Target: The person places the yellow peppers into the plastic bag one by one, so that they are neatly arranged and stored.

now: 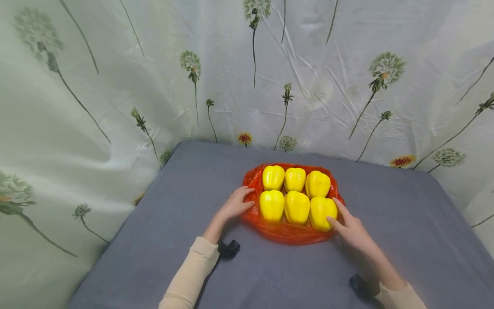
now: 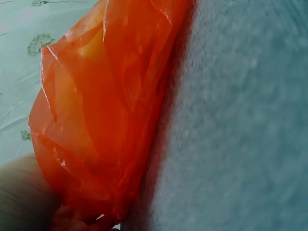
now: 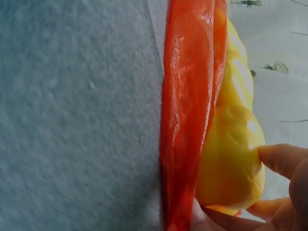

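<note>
Several yellow bell peppers [image 1: 296,207] sit in two rows on an opened-out red plastic bag [image 1: 287,236] on the grey table. At the bag's left edge is my left hand [image 1: 236,204], which holds the rim with thumb and fingers. Part of that hand is hidden behind the bunched bag [image 2: 103,125] in the left wrist view. My right hand [image 1: 353,231] holds the front right pepper [image 1: 323,213]. In the right wrist view its thumb rests against the side of this pepper [image 3: 231,159], and other fingers curl at its lower end.
A grey cloth covers the table [image 1: 154,240]. Behind and to the left hangs a pale curtain [image 1: 231,77] with a dandelion print. Dark wrist straps [image 1: 229,249] stick out beside both forearms.
</note>
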Available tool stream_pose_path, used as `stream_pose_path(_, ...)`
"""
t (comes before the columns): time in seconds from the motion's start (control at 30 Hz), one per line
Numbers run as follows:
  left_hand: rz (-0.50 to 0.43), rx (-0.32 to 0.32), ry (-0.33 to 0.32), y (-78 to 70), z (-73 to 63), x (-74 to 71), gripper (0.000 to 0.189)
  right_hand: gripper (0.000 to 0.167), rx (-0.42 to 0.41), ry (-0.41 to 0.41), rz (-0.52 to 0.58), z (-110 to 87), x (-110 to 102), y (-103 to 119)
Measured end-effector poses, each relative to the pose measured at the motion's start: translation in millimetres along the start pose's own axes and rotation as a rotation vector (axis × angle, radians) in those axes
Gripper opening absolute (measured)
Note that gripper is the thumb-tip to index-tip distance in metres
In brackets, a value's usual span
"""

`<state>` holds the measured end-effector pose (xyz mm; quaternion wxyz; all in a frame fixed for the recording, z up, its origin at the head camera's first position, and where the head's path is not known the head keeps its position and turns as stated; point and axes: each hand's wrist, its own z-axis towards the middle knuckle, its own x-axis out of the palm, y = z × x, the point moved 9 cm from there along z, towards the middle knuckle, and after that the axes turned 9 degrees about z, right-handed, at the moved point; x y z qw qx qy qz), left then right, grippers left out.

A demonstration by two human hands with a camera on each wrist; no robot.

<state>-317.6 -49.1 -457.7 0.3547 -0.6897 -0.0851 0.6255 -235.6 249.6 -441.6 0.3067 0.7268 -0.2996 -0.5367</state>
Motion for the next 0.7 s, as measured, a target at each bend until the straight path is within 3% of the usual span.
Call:
stream_pose_path(0.53, 0.056, 0.009, 0.086, 6.9, 24.2, -6.9, 0.047, 0.088, 0.011, -0.023, -0.013, 7.4, 5, 5)
stream_pose_path(0.7, 0.062, 0.051, 0.114, 6.0, 30.5, -15.5, 0.047, 0.084, -0.054, -0.04, -0.058, 6.2, -9, 15)
